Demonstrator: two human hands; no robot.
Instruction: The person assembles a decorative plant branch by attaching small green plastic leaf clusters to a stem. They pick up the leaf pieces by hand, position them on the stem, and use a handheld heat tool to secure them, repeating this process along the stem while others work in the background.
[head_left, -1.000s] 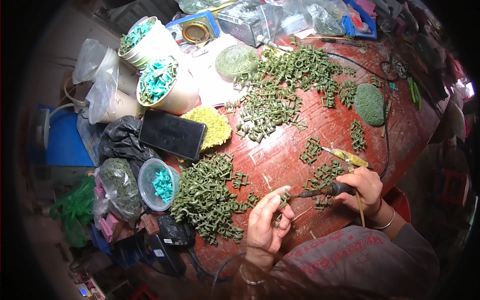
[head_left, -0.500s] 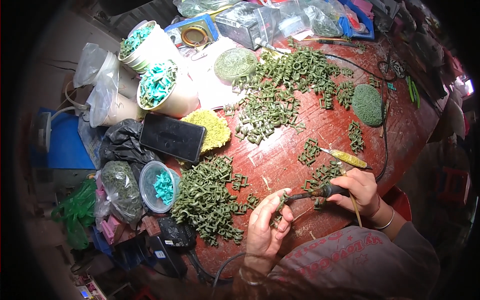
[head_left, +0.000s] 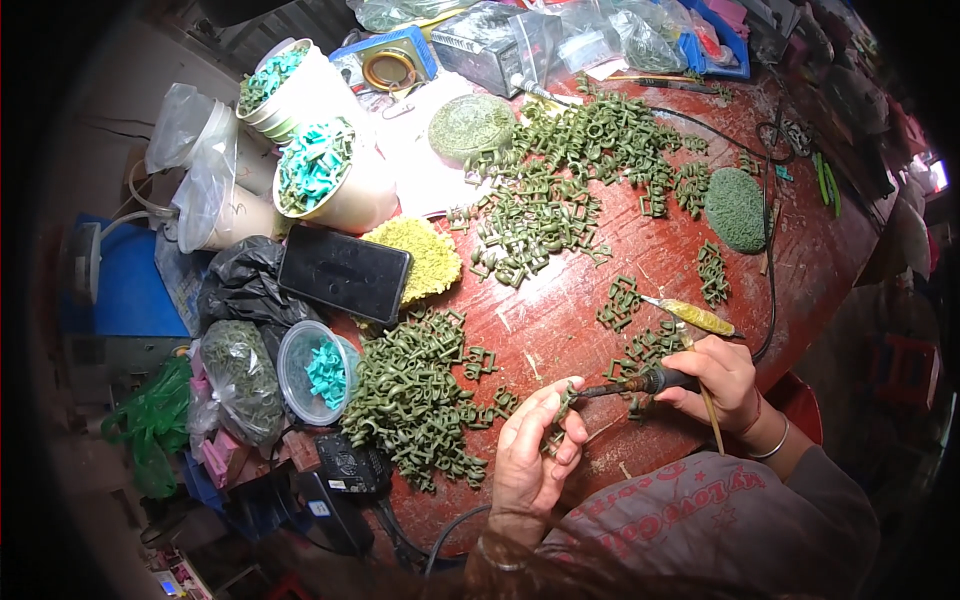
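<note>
My left hand (head_left: pixel 533 452) pinches a small dark green waxy piece (head_left: pixel 561 412) between thumb and fingers, near the table's front edge. My right hand (head_left: pixel 728 382) grips a soldering-iron-like tool (head_left: pixel 655 382) by its black handle. Its thin metal tip points left and meets or nearly meets the green piece; the exact contact is too small to tell. A slim wooden stick (head_left: pixel 714 428) also passes between the right fingers. Beyond that hand lies a yellow-handled pointed tool (head_left: pixel 700 316), beside small groups of green pieces (head_left: pixel 645 350).
Large heaps of green pieces cover the table's left (head_left: pixel 415 400) and far middle (head_left: pixel 540 220). At left are a clear tub (head_left: pixel 290 375) with turquoise bits, a phone (head_left: pixel 345 275) on a yellow sponge (head_left: pixel 430 255), and filled white buckets (head_left: pixel 360 190). A black cable (head_left: pixel 772 290) curves along the right.
Both hands keep nearly the same place and grip. The tool and the wooden stick have shifted very slightly.
</note>
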